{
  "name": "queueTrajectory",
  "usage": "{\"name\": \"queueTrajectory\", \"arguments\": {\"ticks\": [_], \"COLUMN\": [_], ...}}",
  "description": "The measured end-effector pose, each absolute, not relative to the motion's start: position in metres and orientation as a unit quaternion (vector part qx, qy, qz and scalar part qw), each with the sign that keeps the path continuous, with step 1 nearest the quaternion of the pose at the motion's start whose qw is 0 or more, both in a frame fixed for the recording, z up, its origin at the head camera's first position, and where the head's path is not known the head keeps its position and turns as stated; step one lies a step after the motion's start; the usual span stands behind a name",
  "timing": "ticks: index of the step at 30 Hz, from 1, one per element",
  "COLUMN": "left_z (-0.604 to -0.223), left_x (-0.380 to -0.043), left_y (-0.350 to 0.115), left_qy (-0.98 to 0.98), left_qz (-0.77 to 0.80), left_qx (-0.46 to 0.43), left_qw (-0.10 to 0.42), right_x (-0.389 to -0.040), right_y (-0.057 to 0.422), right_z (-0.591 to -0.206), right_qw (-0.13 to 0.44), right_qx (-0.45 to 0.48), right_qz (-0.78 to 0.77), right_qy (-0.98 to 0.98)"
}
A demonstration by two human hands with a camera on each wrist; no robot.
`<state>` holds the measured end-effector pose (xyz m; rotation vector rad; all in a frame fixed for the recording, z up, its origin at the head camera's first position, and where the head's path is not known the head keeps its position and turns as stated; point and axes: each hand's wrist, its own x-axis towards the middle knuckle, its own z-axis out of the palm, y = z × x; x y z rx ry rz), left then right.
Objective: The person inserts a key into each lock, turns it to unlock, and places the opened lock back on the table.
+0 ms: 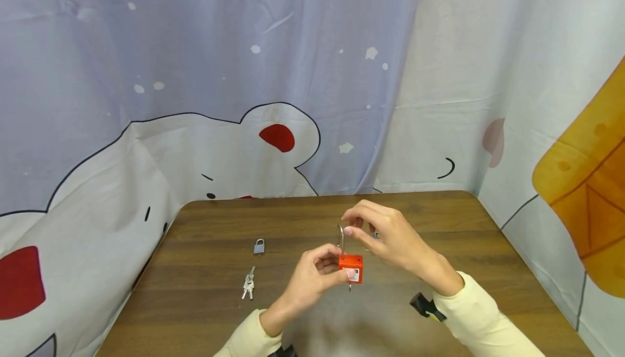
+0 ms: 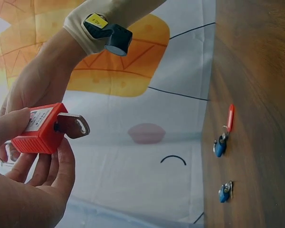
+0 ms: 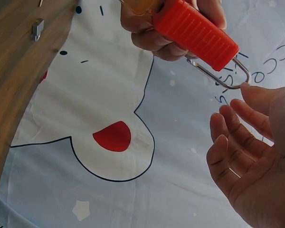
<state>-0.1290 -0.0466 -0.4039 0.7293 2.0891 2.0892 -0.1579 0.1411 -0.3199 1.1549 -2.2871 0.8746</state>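
My left hand (image 1: pixel 308 276) holds a red padlock (image 1: pixel 352 260) above the table, thumb across its white label. A silver key (image 2: pixel 75 126) sticks out of the padlock's bottom. The metal shackle (image 3: pixel 213 77) is raised, with one leg in the body and the other end free outside it. My right hand (image 1: pixel 388 231) is beside the shackle, its thumb tip at the bend. Its other fingers are loosely curved and apart from the metal.
On the wooden table (image 1: pixel 205 313), a small grey padlock (image 1: pixel 259 247) and loose silver keys (image 1: pixel 249 284) lie at the left. Two small blue things with metal parts lie farther right, one near a red tag (image 2: pixel 231 118). A printed cloth (image 1: pixel 219 75) hangs behind.
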Motion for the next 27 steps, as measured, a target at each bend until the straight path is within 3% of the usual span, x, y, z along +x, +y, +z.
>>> {"name": "queueTrajectory", "arguments": {"ticks": [12,27], "left_z": [-0.409,-0.429], "left_x": [-0.134,-0.167], "left_y": [-0.048,-0.066], "left_qy": [0.698,0.73], "left_qz": [0.68,0.667], "left_qx": [0.22,0.149], "left_qw": [0.043,0.032], "right_x": [-0.157,-0.151], "right_y": [0.144,0.154], "right_z": [-0.321,-0.327], "right_qw": [0.233,0.29], "right_qx": [0.406,0.367], "right_qz": [0.316,0.266], "right_qy": [-0.825,-0.843]}}
